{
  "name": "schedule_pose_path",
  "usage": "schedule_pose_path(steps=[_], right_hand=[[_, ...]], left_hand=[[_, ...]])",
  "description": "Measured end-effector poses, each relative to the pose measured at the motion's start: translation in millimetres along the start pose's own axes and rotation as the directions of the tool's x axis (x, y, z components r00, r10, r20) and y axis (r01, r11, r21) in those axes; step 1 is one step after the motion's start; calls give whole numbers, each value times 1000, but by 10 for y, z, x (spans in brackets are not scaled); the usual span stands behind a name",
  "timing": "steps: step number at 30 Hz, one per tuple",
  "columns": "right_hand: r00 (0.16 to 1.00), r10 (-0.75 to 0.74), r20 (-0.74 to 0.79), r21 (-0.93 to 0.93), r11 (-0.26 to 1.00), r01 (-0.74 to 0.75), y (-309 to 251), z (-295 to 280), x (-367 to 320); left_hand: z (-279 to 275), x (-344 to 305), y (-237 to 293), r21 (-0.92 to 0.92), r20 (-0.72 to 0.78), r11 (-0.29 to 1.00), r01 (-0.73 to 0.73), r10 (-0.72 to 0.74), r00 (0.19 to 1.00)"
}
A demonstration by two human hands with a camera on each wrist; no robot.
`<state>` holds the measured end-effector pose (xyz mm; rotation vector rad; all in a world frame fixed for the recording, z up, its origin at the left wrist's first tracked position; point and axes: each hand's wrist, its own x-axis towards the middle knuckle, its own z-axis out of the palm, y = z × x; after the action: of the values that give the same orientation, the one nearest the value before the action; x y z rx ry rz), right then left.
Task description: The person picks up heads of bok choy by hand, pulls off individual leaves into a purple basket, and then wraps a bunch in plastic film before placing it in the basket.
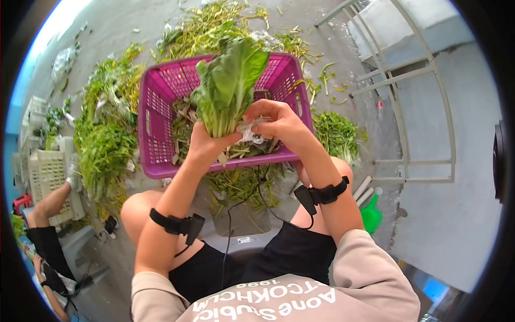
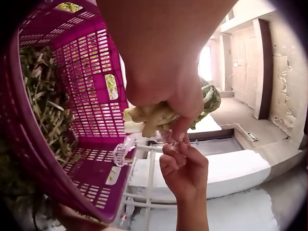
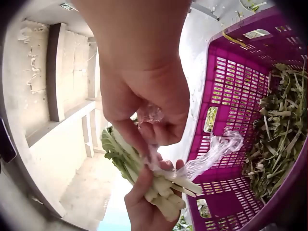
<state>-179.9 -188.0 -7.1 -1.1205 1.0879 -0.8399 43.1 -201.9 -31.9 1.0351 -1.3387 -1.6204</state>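
In the head view my left hand grips a bunch of leafy greens round its pale stalks, leaves pointing up and away from me. Beside it, my right hand pinches clear plastic film close to the stalks. The right wrist view shows the film trailing loose past the cut stalk ends, with more of it bunched in the right hand's curled fingers. Both hands are over a purple slotted basket that contains cut stems and leaf scraps.
Piles of loose greens lie on the floor left of the basket, behind it and to its right. A metal frame stands at the right, near a green plastic object. Another person sits at the far left by a pale crate.
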Motion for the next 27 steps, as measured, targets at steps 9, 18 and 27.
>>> schedule_pose_path(steps=[9, 18, 27], right_hand=[[940, 274, -203, 358, 914, -189, -183, 691, -686], [986, -26, -166, 428, 899, 96, -12, 968, -1065], [979, -109, -173, 377, 911, 168, 128, 942, -1581]], left_hand=[[192, -653, 482, -290, -182, 955, -54, 0, 983], [311, -1255, 238, -436, -201, 899, -37, -57, 978], [346, -1751, 4, -424, -36, 905, 36, -57, 998]])
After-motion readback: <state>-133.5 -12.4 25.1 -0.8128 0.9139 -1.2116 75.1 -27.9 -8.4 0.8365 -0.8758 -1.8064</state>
